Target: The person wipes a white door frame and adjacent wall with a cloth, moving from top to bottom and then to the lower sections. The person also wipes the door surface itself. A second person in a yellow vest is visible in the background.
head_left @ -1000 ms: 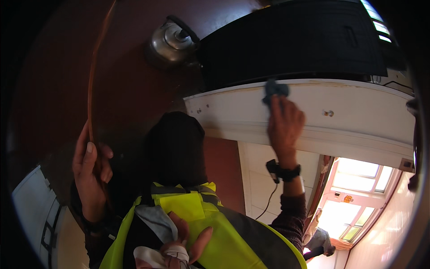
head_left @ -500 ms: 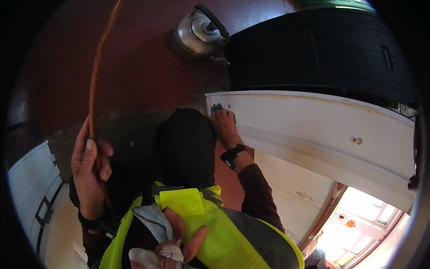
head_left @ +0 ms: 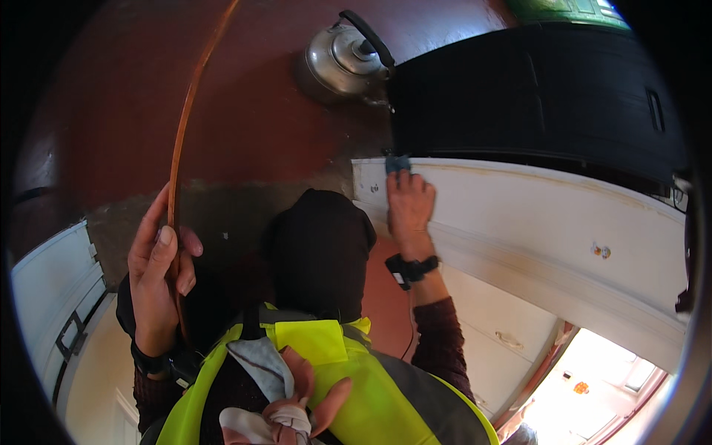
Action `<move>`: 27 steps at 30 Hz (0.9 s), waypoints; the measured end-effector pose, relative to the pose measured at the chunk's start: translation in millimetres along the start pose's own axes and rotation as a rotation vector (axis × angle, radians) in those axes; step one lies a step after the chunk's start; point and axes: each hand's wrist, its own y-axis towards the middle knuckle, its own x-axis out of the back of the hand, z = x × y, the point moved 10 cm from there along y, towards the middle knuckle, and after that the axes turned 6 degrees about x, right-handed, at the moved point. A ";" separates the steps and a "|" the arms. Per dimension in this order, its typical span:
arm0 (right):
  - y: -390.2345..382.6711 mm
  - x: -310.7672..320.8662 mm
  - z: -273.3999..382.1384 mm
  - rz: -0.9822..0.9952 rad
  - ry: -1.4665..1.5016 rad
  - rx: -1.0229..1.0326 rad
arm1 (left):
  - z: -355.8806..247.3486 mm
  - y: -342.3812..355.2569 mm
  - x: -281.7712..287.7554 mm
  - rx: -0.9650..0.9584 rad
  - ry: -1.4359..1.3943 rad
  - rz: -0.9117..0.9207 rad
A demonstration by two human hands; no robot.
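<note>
My left hand [head_left: 157, 271] is closed around a long, thin brown wooden strip [head_left: 180, 141], thumb on one side and fingers on the other. The strip runs up to the top edge and looks curved; its lower end is lost in the dark by my arm. A small blue-grey cloth [head_left: 397, 162] lies under the fingertips of my right hand [head_left: 412, 204]. Those fingers press it on the upper edge of a white panel [head_left: 504, 200], near the panel's left end. Most of the cloth's underside is hidden.
A metal kettle [head_left: 337, 63] with a black handle stands on the dark red floor [head_left: 252, 111]. Right of it is a long black cabinet [head_left: 475, 96], close behind the panel. White drawers [head_left: 489, 315] lie lower right, and a pale door-like panel [head_left: 55, 282] is at left.
My right hand has moved right and up along the white panel, bringing the cloth onto its upper edge. The left hand keeps its hold on the strip. The whole view has shifted slightly.
</note>
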 end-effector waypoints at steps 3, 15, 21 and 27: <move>12.3 -58.6 34.0 0.019 0.068 0.058 | 1.0 -5.7 6.2 0.006 0.011 -0.041; 35.4 -158.3 88.2 0.118 0.043 0.242 | 5.2 -11.5 15.9 0.008 0.030 -0.104; -1.1 -169.3 101.0 0.515 0.175 0.267 | 4.2 -8.2 18.1 0.002 0.017 -0.123; 37.3 -111.2 61.5 0.071 0.047 0.169 | 6.1 -4.4 13.8 0.011 0.028 -0.081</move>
